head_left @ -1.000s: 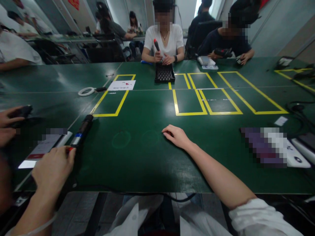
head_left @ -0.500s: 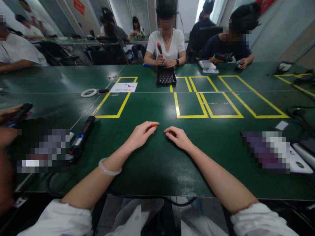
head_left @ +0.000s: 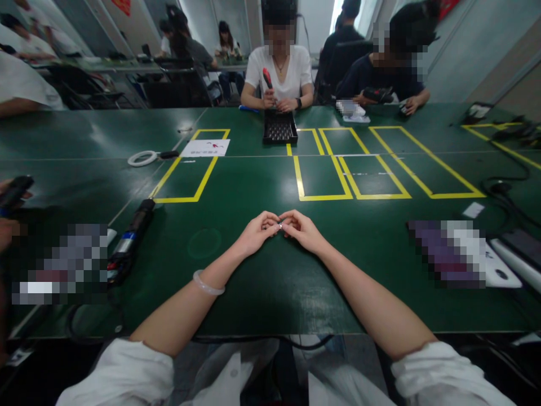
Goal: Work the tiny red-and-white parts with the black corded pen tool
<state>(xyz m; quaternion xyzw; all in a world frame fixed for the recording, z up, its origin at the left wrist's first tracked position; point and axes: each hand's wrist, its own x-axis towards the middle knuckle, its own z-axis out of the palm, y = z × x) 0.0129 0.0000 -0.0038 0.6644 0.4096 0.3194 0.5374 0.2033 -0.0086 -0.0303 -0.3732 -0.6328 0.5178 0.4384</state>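
Note:
My left hand (head_left: 257, 233) and my right hand (head_left: 303, 231) meet just above the green table (head_left: 253, 293), fingertips touching or nearly so. Both are closed, thumbs pressed toward the index fingers. Between the thumb tips shows a small shiny silvery bit (head_left: 280, 226), too small to name. Whether one hand or both grip it is hidden by the fingers. A pale bangle (head_left: 209, 283) circles my left wrist.
Yellow tape outlines (head_left: 325, 197) mark the table ahead. A black tool (head_left: 131, 242) with a cable lies on the left; phones (head_left: 502, 276) lie on the right. Across the table, a person holds a red-tipped screwdriver-like tool (head_left: 267, 79) over a black tray (head_left: 280, 141).
My hands have come together from slightly apart, the left moving right. The small orange thing at my left fingertips no longer shows. The view has shifted slightly.

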